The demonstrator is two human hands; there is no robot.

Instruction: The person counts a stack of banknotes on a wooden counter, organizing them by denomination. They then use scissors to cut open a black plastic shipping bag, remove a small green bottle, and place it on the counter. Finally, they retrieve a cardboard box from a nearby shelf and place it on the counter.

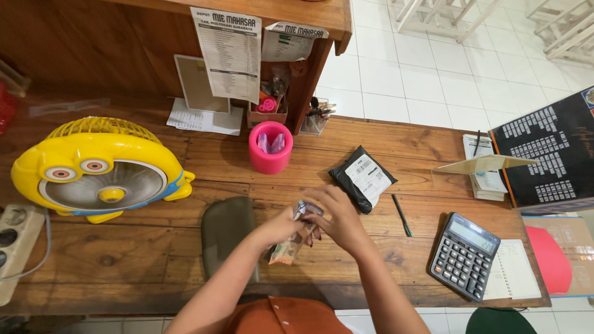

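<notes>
Near the counter's [154,272] front edge, we've got both hands on a folded wad of banknotes [291,245]: our left hand [281,227] pinches it, our right hand's [337,218] fingers curl over the top, beside a black parcel [362,178].

From my seat, the widest free stretch of the wooden counter [124,247] lies low on the left, between the grey pouch [228,234] and the power strip [15,238] at the far edge. Above it the yellow fan [99,168] blocks the way — bulky, low on the board. Straight ahead, a gap runs between the pink cup [270,148] and the black parcel [362,178]; beyond it the wooden shelf post [309,80] closes things off. To the right, a pen [401,215] lies loose, then bare wood up to the calculator [464,255] — past that, the notepad [513,272] and black menu board [547,154] crowd the corner.
</notes>
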